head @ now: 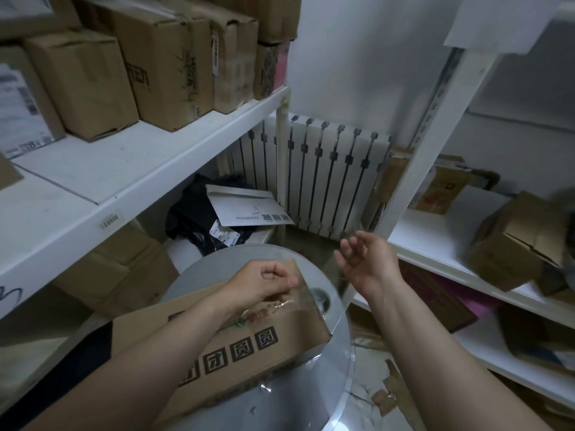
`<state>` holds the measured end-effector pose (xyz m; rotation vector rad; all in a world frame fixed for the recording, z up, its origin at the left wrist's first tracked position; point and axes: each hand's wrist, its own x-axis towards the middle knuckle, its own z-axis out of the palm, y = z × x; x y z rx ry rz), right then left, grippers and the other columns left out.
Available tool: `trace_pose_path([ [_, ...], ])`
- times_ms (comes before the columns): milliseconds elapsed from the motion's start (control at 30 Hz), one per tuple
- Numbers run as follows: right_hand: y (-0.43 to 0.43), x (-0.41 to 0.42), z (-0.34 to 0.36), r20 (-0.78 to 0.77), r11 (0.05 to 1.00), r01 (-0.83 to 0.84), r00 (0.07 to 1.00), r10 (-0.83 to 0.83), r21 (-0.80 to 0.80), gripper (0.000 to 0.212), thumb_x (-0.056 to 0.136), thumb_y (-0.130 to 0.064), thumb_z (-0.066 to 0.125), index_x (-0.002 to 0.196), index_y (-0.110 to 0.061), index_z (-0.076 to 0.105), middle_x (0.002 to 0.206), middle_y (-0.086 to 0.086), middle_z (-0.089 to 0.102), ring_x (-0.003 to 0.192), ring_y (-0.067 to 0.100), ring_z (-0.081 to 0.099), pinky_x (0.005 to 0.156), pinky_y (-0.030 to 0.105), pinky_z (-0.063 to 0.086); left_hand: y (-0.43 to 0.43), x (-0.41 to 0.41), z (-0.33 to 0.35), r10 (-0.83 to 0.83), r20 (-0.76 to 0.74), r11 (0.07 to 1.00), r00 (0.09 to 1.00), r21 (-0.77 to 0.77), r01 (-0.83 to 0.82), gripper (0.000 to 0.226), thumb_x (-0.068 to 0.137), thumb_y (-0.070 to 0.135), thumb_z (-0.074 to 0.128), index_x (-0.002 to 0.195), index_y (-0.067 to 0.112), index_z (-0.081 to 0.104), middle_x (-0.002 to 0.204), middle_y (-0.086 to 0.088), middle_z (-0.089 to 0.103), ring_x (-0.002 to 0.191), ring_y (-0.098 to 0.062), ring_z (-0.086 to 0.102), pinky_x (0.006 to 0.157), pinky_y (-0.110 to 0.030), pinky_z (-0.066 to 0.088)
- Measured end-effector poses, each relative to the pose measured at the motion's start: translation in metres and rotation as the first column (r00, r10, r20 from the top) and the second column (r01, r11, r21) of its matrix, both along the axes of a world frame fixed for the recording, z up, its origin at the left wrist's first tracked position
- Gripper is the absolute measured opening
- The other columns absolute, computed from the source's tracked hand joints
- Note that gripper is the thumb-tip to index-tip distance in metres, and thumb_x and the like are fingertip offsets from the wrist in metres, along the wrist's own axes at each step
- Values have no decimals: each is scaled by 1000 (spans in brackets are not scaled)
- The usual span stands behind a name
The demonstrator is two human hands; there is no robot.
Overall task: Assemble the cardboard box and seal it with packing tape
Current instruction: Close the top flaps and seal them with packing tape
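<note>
L hand pinches tape; brown box, blk print.

Single view, worn on my head; faces forward and down along my own forearms; wide-angle, straight edges bowed toward frame borders. Close range: left hand and right hand low centre; cardboard box on round table near, just under lens. Left shelf runs along left; right shelf along right; radiator far, centre.
</note>
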<state>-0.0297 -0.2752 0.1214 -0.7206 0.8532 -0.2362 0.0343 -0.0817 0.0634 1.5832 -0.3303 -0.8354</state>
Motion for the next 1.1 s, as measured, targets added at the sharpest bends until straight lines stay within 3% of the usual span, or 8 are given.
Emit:
trace_pose_path([
  [167, -6, -3, -9, 7, 991, 47, 999, -49, 124, 9, 95, -9, 53, 91, -7, 61, 65, 1, 54, 66, 14, 60, 79, 40, 55, 21, 2, -3, -32, -72, 997, 997, 65, 37, 31, 79, 15, 72, 104, -2, 66, 88, -12, 71, 69, -12, 66, 64, -19, 54],
  [300, 1, 2, -10, 30, 984, 33, 999, -39, 174, 11, 95, -10, 52, 87, -8, 60, 63, 0, 53, 64, 12, 60, 79, 40, 55, 14, -3, -3, -141, 117, 980, 983, 157, 122, 51, 83, 31, 70, 131, 23, 55, 122, 2, 64, 69, -10, 62, 70, -27, 51],
  [500, 13, 10, -6, 78, 974, -31, 997, 14, 223, 12, 95, -9, 50, 88, -8, 60, 64, 1, 53, 65, 14, 60, 74, 42, 57, -15, 1, -9, -127, 203, 990, 971, 89, 111, 98, 82, -14, 54, 153, 41, 15, 151, 25, 24, 50, -11, 48, 51, -32, 38],
  [600, 16, 13, -6, 99, 958, -94, 993, 69, 272, 13, 94, -9, 50, 87, -7, 60, 64, 2, 54, 65, 14, 60, 71, 41, 60, -26, 4, 0, -155, 185, 988, 970, 23, 153, 86, 82, -13, 56, 147, 37, 31, 147, 18, 36, 54, -13, 50, 50, -27, 40],
  [733, 12, 13, 0, 131, 953, -96, 989, 60, 289, 13, 92, -8, 51, 85, -6, 61, 68, 2, 54, 68, 14, 61, 76, 43, 57, -29, 4, 3, -282, 144, 956, 949, 122, 265, 31, 81, 0, 61, 107, 18, 64, 104, -4, 69, 69, -13, 61, 53, -22, 44],
  [833, 5, 13, 6, 151, 962, -54, 988, 14, 266, 10, 91, -8, 53, 87, -6, 62, 70, 2, 55, 67, 14, 61, 77, 42, 57, -22, 4, -5, -299, 62, 941, 952, 183, 284, 16, 84, -1, 59, 95, 6, 66, 88, -3, 71, 64, -11, 60, 53, -29, 38],
  [933, -5, 14, 8, 157, 969, -13, 987, -27, 248, 8, 89, -9, 54, 91, -7, 62, 71, 2, 55, 68, 14, 61, 82, 43, 57, -17, 7, -7, -277, 47, 940, 960, 220, 261, 18, 85, 1, 59, 82, 16, 68, 78, 2, 70, 61, -9, 58, 51, -26, 36],
  [1100, -21, 16, 11, 138, 976, 46, 987, -77, 214, 11, 88, -10, 51, 86, -10, 61, 68, 1, 54, 69, 15, 60, 87, 45, 53, -9, 19, -8, -162, 20, 974, 987, 166, 157, 6, 90, 9, 65, 88, 13, 69, 78, -4, 70, 61, -10, 61, 48, -20, 47],
])
